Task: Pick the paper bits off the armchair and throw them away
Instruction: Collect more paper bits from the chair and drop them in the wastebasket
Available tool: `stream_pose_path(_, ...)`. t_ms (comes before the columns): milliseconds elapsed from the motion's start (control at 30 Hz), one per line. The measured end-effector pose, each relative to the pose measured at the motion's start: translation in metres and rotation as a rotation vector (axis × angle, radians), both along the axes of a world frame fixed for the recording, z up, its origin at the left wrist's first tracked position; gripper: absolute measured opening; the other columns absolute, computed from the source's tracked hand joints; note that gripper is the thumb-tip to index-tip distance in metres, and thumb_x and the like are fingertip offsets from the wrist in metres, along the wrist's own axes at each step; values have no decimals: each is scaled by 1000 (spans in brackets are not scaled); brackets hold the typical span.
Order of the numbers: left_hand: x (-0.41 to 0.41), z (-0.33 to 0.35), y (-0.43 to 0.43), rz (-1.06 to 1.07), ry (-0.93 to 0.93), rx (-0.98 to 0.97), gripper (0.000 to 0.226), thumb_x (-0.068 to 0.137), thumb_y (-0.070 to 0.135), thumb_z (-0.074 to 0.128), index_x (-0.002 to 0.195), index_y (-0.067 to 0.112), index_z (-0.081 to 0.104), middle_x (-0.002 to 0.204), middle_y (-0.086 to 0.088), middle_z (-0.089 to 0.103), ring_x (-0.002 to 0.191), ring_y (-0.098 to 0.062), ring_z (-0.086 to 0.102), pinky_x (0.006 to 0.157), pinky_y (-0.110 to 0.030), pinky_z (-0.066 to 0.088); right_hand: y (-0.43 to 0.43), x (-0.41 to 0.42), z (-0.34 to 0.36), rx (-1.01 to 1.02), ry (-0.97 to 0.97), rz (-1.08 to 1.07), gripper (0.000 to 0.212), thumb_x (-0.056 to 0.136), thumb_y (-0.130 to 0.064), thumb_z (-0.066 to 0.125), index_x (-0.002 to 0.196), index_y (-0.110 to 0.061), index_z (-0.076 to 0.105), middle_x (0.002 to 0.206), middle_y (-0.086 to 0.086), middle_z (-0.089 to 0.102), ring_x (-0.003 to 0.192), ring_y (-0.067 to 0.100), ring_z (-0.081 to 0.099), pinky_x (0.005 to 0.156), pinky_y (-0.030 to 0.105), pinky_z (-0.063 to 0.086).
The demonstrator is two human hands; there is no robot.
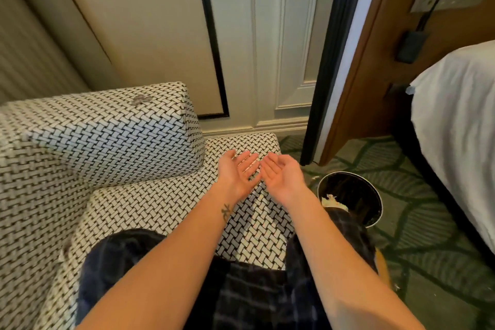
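Your left hand (237, 172) and right hand (281, 174) hover palm-up, fingers relaxed and holding nothing, over the armchair (160, 195) seat; the bin (357, 189) beside it holds paper bits (333, 202)

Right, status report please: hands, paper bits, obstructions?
Left hand and right hand open, palms up, over the armchair seat. Paper bits in the bin; one scrap on carpet beside it. Bin unobstructed.

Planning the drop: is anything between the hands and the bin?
Nothing visible. The left hand and right hand hover open over the armchair seat; the bin stands uncovered to their right, a knee overlapping its rim.
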State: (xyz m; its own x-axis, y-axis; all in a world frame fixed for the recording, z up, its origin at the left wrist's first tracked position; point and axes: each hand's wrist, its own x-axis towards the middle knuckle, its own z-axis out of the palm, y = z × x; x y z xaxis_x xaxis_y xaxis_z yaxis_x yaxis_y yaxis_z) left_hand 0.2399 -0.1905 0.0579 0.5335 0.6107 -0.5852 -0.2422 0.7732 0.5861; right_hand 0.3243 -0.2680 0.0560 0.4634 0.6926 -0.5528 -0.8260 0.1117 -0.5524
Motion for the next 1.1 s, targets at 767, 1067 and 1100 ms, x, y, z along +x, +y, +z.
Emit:
stream_pose_path(767, -337, -55, 67, 541, -35, -101, 52, 109, 36, 31, 145, 2, 47, 131, -21, 64, 125, -33, 59, 113, -47, 43, 159, -276, -14, -36, -407, 935, 27, 104, -19, 47, 124, -7, 60, 125, 12, 66, 118, 26, 60, 109, 40, 47)
stream_pose_path(1067, -346, -111, 78, 590, -358, -208, 55, 108, 38, 35, 145, 0, 50, 146, -21, 56, 139, -35, 50, 122, -51, 30, 209, -311, -48, -29, -1038, 1186, 26, 104, -28, 48, 122, -24, 66, 115, -7, 70, 112, 13, 62, 99, 36, 48)
stream_pose_path(1100, -347, -114, 80, 570, -397, -214, 59, 108, 42, 33, 145, 0, 50, 147, -22, 55, 140, -36, 48, 123, -52, 27, 215, -316, -52, -13, -1084, 1203, 27, 104, -26, 47, 124, -24, 66, 116, -8, 69, 111, 12, 61, 91, 30, 48)
